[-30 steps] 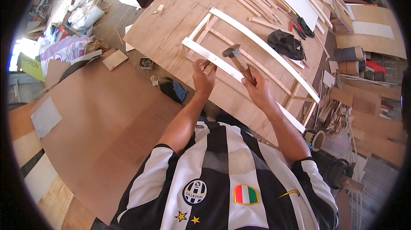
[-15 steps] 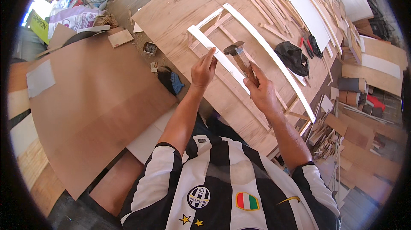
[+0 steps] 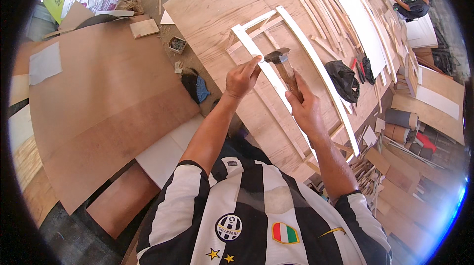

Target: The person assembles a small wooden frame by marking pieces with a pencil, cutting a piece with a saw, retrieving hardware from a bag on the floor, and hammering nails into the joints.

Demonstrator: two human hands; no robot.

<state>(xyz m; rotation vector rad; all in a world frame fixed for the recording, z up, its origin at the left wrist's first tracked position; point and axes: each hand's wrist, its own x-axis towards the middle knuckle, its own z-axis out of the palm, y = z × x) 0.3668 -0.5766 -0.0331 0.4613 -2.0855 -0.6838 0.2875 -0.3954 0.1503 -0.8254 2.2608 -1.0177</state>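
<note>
A wooden frame with white-faced rails (image 3: 248, 42) lies on a large plywood sheet in front of me. My left hand (image 3: 242, 78) is at its near rail, thumb and fingers pinched together at the white face. Whatever is between those fingertips is too small or hidden to make out. In my right hand (image 3: 306, 107) is a hammer (image 3: 285, 71), gripped by its wooden handle. The dark hammer head is just right of my left fingertips, over the rail; whether it touches the rail I cannot tell.
Right of the frame lie a black plastic bag (image 3: 342, 80) and red-handled pliers (image 3: 360, 69). Long wood strips (image 3: 308, 6) run along the far side. A small box of metal bits (image 3: 177, 44) sits left of the plywood. Another person (image 3: 414, 8) is at far right.
The hammer head has come closer to my left fingertips. My view has shifted, so the frame and plywood appear farther right. Both hands keep their grips.
</note>
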